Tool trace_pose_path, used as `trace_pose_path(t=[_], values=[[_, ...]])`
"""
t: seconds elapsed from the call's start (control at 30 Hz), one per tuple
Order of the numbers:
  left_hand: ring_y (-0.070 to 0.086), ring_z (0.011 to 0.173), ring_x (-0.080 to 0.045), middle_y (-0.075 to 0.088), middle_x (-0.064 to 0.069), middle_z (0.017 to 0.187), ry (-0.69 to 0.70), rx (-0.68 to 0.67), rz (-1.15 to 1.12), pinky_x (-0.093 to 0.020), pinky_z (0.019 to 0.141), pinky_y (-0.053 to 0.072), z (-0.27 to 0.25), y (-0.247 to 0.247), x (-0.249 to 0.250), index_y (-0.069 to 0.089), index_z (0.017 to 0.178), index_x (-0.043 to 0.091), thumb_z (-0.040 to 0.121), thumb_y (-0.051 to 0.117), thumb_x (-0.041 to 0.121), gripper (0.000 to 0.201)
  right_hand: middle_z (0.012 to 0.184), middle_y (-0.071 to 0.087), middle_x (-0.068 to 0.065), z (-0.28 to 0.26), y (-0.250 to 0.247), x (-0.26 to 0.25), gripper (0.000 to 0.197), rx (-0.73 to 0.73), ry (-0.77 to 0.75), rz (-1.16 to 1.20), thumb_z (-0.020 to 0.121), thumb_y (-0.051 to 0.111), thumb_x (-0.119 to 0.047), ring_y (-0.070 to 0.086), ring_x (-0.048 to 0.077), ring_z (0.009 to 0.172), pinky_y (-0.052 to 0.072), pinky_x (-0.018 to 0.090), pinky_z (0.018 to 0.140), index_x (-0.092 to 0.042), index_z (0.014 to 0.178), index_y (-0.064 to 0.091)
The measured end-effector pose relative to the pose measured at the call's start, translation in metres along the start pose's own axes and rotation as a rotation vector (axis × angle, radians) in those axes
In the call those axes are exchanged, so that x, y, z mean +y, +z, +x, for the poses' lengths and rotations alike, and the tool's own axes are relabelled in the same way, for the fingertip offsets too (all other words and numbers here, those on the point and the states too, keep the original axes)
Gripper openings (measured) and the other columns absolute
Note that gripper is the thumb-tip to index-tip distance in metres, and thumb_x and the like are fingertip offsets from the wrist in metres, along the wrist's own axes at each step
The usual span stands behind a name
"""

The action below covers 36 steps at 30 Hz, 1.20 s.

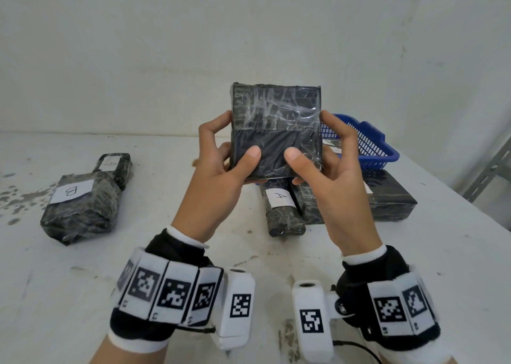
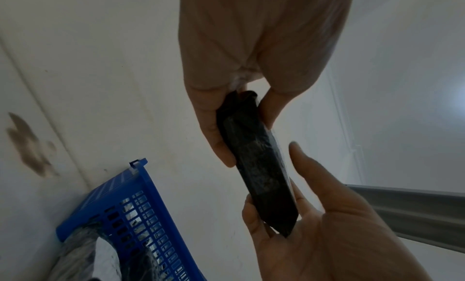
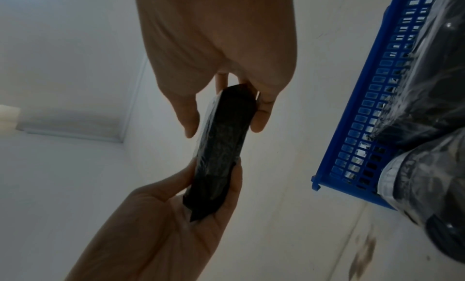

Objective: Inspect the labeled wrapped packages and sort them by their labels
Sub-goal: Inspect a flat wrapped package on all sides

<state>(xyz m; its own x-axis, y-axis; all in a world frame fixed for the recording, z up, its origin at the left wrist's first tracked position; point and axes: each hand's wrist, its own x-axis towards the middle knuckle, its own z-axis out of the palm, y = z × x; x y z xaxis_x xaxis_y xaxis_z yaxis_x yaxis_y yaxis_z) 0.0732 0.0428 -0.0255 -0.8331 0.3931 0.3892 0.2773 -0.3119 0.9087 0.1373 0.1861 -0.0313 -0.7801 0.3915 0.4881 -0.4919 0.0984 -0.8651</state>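
Note:
I hold a flat black package wrapped in clear film upright above the table, its near face showing no label. My left hand grips its left edge, thumb on the front. My right hand grips the right edge the same way. The left wrist view shows the package edge-on between both hands, as does the right wrist view. On the table lie a package labelled B, one behind it with a label I cannot read, and a package labelled A.
A blue mesh basket stands at the back right with wrapped packages inside. A large black package lies in front of it. The white table is stained; its right edge runs near a grey metal frame.

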Motion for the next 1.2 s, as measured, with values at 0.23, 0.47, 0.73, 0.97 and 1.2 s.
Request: trace_pose_path(t=[0.23, 0.47, 0.73, 0.97, 1.2], values=[[0.069, 0.102, -0.014, 0.067, -0.009, 0.116, 0.033, 0.004, 0.099, -0.033, 0.089, 0.056, -0.0019, 0.0028, -0.0015, 0.028, 0.134, 0.030, 0.091, 0.062, 0.017, 0.056, 0.124, 0.067, 0.007, -0.0020, 0.0024, 0.0051, 0.076, 0.029, -0.035, -0.042, 0.082, 0.080, -0.009, 0.071, 0.013, 0.106, 0.057, 0.026, 0.087, -0.027, 0.141, 0.036], [0.070, 0.101, -0.017, 0.070, -0.008, 0.112, 0.003, 0.019, 0.026, -0.028, 0.083, 0.056, 0.0002, 0.0008, -0.0023, 0.034, 0.129, 0.030, 0.097, 0.054, 0.013, 0.041, 0.123, 0.065, 0.005, -0.0003, 0.0007, 0.0087, 0.062, 0.057, -0.068, -0.084, 0.085, 0.076, -0.018, 0.069, 0.013, 0.107, 0.058, 0.029, 0.085, -0.028, 0.136, 0.041], [0.058, 0.054, 0.005, 0.067, -0.003, 0.091, 0.016, 0.074, 0.025, -0.005, 0.046, 0.039, -0.0022, 0.0009, 0.0030, 0.036, 0.120, 0.018, 0.101, 0.046, 0.015, 0.022, 0.103, 0.072, 0.000, 0.0028, -0.0069, 0.0089, 0.028, 0.055, -0.063, -0.052, 0.096, 0.065, -0.012, 0.072, 0.010, 0.088, 0.056, 0.024, 0.078, -0.027, 0.116, 0.053], [0.067, 0.082, -0.004, 0.071, 0.002, 0.095, -0.003, 0.118, 0.051, -0.024, 0.070, 0.054, 0.0018, -0.0022, -0.0007, 0.040, 0.113, 0.028, 0.100, 0.048, 0.024, 0.017, 0.121, 0.066, 0.005, 0.0032, -0.0047, 0.0093, 0.034, 0.118, -0.055, -0.115, 0.093, 0.071, -0.020, 0.069, 0.033, 0.087, 0.060, 0.045, 0.088, -0.031, 0.120, 0.054], [0.067, 0.105, -0.018, 0.066, -0.011, 0.117, 0.017, 0.025, 0.113, -0.035, 0.091, 0.054, -0.0013, 0.0002, -0.0022, 0.022, 0.150, 0.040, 0.101, 0.047, 0.022, 0.058, 0.092, 0.063, -0.024, -0.0008, 0.0001, 0.0060, 0.058, 0.109, -0.057, -0.159, 0.097, 0.065, -0.020, 0.055, 0.033, 0.078, 0.052, 0.041, 0.084, -0.039, 0.148, 0.044]])
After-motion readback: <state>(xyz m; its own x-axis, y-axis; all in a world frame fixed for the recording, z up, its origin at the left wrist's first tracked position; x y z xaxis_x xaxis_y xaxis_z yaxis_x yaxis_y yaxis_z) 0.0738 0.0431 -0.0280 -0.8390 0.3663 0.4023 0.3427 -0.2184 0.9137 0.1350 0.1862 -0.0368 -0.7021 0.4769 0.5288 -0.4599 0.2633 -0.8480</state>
